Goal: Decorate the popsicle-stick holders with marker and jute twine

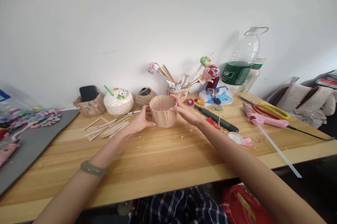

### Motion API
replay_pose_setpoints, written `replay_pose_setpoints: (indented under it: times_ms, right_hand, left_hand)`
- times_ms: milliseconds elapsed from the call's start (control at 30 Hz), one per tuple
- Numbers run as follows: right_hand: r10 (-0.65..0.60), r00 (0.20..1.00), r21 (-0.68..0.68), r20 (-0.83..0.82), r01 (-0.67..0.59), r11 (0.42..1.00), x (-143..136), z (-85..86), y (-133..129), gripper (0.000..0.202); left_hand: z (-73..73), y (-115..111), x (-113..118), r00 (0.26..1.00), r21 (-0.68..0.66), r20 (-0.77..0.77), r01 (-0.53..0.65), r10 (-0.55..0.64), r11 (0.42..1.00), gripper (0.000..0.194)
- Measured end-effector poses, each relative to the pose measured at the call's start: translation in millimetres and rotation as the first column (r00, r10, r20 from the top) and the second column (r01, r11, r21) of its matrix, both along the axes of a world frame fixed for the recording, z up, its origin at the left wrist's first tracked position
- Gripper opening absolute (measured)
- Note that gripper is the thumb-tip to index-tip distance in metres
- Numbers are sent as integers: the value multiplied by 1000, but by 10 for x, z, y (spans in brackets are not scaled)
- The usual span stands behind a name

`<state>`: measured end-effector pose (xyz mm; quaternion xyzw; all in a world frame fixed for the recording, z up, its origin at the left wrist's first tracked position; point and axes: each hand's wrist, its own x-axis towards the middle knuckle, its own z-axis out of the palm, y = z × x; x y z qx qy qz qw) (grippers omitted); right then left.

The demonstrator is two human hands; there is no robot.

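Observation:
A round pot made of wooden craft sticks (pixel 164 117) stands upright near the middle of the table, its top open towards me. My left hand (pixel 140 121) is curved round its left side, thumb near the bottom edge. From the right, my right hand (pixel 184 113) grips the upper wall, its fingertips at the rim. The far side of the pot's base is hidden. Loose craft sticks (pixel 106 127) lie in a pile to the left of my left hand, and a ball of twine (pixel 145 96) sits just behind it.
A wrapped coconut (pixel 118 103) and a small stick basket holding a phone (pixel 89 106) stand at the back left. Rightward are a dark green tool (pixel 219 119), a pink glue gun (pixel 263 118), scissors (pixel 273 110) and a large bottle (pixel 238 71). A grey mat (pixel 39 143) covers the left end.

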<state>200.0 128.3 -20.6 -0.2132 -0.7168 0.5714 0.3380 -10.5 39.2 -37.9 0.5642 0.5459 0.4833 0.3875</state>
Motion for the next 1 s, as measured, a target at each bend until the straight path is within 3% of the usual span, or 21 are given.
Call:
replay_pose_setpoints:
  times_ms: [267,400,567,867,1000]
  right_hand:
    - [-101,989,10,-106,103,995,-8,-5,68,64]
    - [-70,997,68,-46,73,995,-5,43,-12,61]
    - [-57,997,73,51,53,996,-17,-46,-103,43]
    - [-93,995,116,28,89,989,-151,-109,-8,29]
    - [-110,994,130,24,107,986,-137,-129,-62,27]
  left_hand:
    - [169,51,-77,976,20,127,-181,177,983,42]
    - [203,70,55,982,24,150,-122,117,992,50]
    - [155,77,226,988,-3,132,-77,76,997,55]
    - [73,148,190,997,-2,-10,-81,81,997,53]
    - [70,77,195,994,11,-84,-73,74,997,53]
